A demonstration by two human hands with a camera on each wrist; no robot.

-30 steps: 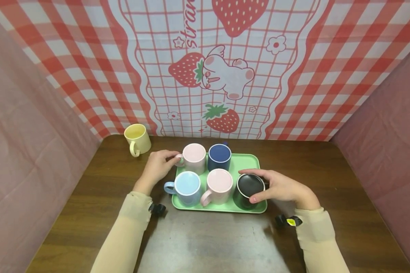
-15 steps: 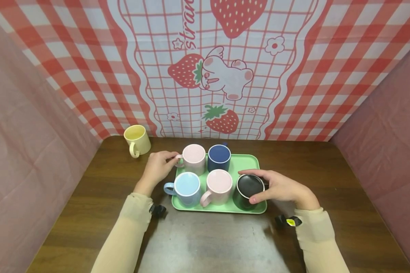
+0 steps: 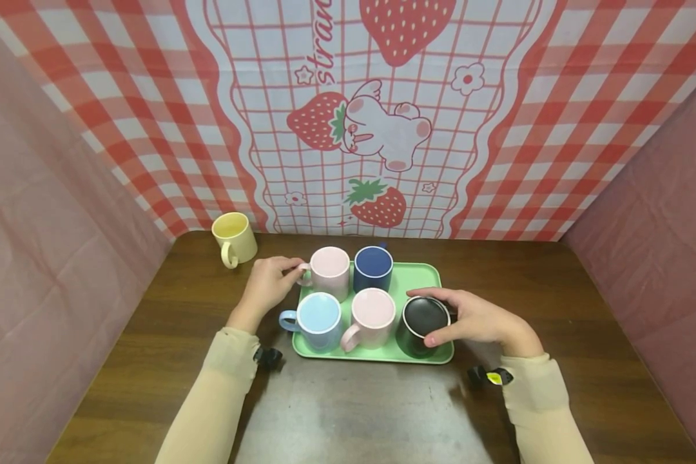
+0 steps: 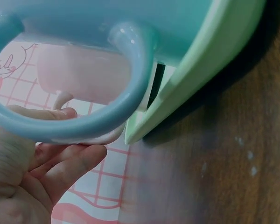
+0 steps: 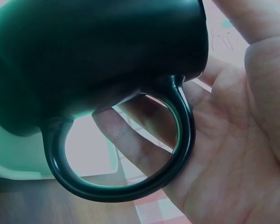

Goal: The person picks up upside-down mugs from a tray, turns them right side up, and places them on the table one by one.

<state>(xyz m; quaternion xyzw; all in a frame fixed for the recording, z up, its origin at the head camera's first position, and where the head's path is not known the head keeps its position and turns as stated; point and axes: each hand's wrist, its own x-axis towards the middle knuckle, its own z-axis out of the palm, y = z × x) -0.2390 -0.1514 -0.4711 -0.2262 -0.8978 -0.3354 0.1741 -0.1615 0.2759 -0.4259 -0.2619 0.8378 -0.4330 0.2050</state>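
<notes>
My left hand (image 3: 269, 282) pinches the handle of the back-left pink mug (image 3: 330, 264), which stands on a green tray (image 3: 414, 277). In the left wrist view, thumb and fingers show behind the handle of the light blue mug (image 4: 107, 16), with that pink mug (image 4: 84, 72) beyond. My right hand (image 3: 484, 316) grips the black mug (image 3: 422, 312) at the tray's right end, thumb at the front, fingers behind. Its handle points towards the palm in the right wrist view, and part of the fingers is hidden behind the mug (image 5: 98, 51).
Also on the tray are a navy mug (image 3: 373, 263) at the back and a second pink mug (image 3: 372, 309) in the front middle. A yellow mug (image 3: 236, 240) stands at the table's back left corner. A checked strawberry cloth (image 3: 377, 135) hangs behind the wooden table (image 3: 348, 412).
</notes>
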